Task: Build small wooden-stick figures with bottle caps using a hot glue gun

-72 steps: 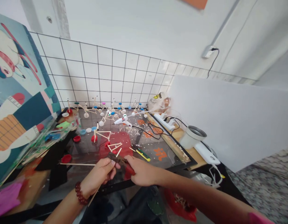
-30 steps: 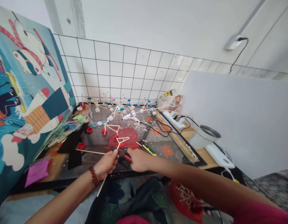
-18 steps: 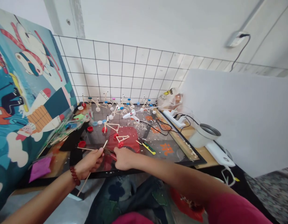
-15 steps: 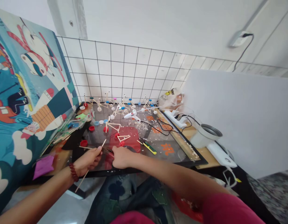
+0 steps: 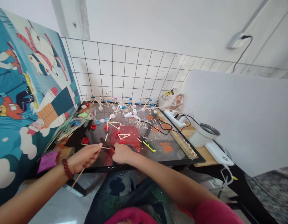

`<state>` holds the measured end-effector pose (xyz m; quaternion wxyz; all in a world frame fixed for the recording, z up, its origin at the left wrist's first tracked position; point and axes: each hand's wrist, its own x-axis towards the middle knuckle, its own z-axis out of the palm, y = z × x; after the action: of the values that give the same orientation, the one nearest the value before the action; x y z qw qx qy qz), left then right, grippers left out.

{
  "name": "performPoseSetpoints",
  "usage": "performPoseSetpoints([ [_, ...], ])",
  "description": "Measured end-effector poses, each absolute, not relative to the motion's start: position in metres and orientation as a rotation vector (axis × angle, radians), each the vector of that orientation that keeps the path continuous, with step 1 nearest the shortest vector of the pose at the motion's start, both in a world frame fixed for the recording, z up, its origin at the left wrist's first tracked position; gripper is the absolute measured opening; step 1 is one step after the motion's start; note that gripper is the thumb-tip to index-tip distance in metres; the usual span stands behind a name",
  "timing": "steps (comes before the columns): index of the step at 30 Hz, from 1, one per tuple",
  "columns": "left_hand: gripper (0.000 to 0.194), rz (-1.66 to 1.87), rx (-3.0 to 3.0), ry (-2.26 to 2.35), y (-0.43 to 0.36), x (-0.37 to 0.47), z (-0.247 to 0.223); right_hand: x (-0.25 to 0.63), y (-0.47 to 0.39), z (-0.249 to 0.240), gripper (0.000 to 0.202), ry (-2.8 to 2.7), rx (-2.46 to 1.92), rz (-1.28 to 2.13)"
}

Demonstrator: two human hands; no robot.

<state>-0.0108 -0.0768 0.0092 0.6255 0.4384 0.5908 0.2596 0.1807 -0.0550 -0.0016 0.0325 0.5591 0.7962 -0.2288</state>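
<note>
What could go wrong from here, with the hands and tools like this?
The pliers in the right hand are close to the left hand, which grips a stick; a slip might pinch a finger.
The cutter lies just beyond the right forearm and might scratch it if the blade is out, which I cannot tell.
The glue gun sits near stick models; a tug on its cord might disturb them.

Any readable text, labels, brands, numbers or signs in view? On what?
Nothing legible for certain.
Orange character-like marks, glass tabletop: too unclear to read.
Yellow-and-black print, plastic bag: blurred.
Dark mark, white box: too small.
Pale shapes, illustrated panel: too small to tell whether lettering.
</note>
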Motion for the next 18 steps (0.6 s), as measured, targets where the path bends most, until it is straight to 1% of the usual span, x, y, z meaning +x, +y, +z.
performPoseSetpoints([
  [2, 0.050, 0.810, 1.290, 1.500, -0.072, -0.014, 0.023, 0.185, -0.056, -0.003, 0.045, 2.467, 1.721, -0.708],
  [3, 0.044, 0.877, 1.447, 1.534, -0.066, -0.014, 0.028, 0.187, -0.058, -0.004, 0.044, 2.480, 1.715, -0.701],
  [5, 0.032, 0.864, 1.643, 1.499, -0.052, -0.012, 0.033, 0.190, -0.062, -0.005, 0.044, 2.516, 1.694, -0.677],
  [7, 0.025, 0.780, 1.634, 1.458, -0.037, -0.007, 0.028, 0.191, -0.066, -0.006, 0.046, 2.541, 1.667, -0.640],
  [10, 0.029, 0.775, 1.534, 1.448, -0.024, 0.003, 0.013, 0.192, -0.072, -0.004, 0.050, 2.547, 1.638, -0.558],
  [13, 0.032, 0.850, 1.373, 1.441, -0.023, 0.007, 0.001, 0.196, -0.075, -0.001, 0.050, 2.574, 1.681, -0.390],
  [16, 0.035, 0.969, 1.189, 1.423, -0.023, 0.003, 0.001, 0.204, -0.078, 0.001, 0.048, 2.633, 1.717, -0.194],
  [18, 0.034, 1.043, 1.088, 1.386, -0.022, -0.004, 0.005, 0.211, -0.080, 0.001, 0.048, 2.679, 1.674, -0.122],
])
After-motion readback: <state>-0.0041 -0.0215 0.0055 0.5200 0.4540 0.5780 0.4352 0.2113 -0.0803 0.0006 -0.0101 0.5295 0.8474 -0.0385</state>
